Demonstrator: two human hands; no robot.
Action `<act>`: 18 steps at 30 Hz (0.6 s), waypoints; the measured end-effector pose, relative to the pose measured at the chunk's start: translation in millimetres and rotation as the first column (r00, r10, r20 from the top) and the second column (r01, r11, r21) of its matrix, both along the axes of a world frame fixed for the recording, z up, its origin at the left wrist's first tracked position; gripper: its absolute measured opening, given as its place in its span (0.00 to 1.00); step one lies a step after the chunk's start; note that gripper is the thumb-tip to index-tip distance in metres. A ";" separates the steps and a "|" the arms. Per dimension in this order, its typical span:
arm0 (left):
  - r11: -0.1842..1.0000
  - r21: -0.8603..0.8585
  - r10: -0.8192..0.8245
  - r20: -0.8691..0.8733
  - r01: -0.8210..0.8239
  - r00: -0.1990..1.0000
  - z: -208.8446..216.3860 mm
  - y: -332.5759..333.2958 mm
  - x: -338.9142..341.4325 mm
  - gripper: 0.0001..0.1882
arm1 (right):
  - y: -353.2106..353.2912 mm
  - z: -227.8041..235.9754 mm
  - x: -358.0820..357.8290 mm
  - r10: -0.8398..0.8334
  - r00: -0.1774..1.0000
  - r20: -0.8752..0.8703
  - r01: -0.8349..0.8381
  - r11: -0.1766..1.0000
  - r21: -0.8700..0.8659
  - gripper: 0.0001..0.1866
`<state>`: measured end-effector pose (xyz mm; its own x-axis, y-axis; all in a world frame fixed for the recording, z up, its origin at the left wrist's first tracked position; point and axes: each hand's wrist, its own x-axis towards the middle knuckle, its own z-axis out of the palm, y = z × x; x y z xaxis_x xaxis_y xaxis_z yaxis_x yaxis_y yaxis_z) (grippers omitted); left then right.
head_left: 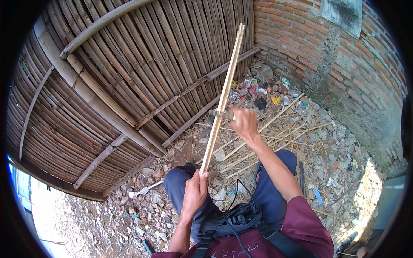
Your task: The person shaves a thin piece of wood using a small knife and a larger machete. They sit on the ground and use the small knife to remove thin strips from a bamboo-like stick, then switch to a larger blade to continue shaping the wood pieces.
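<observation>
A long split length of pale bamboo (211, 142) slants up and away from between my knees, its far end high in front of the bamboo wall. My left hand (195, 193) is closed around its near end, thumb along the strip. About midway along it, my right hand (244, 124) grips a knife (224, 115), with a bit of green showing at the fist. The short grey blade lies across the bamboo; the fingers hide most of the handle, and I cannot tell how deep the edge sits.
Several thin bamboo strips (241, 150) lie on the stony ground beyond my knees. A slatted bamboo wall (150, 56) rises at the left, a brick wall (297, 38) at the right. Litter (262, 88) is heaped in their corner. A black strapped pouch (234, 215) rests on my lap.
</observation>
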<state>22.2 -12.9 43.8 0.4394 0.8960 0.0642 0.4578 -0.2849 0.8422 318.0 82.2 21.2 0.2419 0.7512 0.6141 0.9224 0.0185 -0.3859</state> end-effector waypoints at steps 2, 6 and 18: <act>0.999 -0.041 -0.024 -0.017 0.023 1.000 -1.9 -6.2 -3.0 0.16 | 4.0 4.6 18.1 -0.061 0.996 -0.065 0.058 0.997 -0.044 0.08; 0.997 -0.069 -0.039 -0.014 0.038 0.999 -15.0 -16.8 -17.4 0.16 | 12.0 -1.4 40.6 -0.135 0.990 -0.040 0.138 0.987 0.083 0.12; 0.995 -0.090 -0.051 0.002 0.051 0.999 -20.2 -12.0 -18.5 0.16 | -2.3 -22.7 14.4 0.173 0.983 0.059 -0.176 0.982 0.068 0.07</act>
<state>3.7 -24.9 23.6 0.4845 0.8746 -0.0155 0.4452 -0.2313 0.8651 332.3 79.9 -1.5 0.0767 0.7322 0.6768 0.9216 0.2070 -0.3284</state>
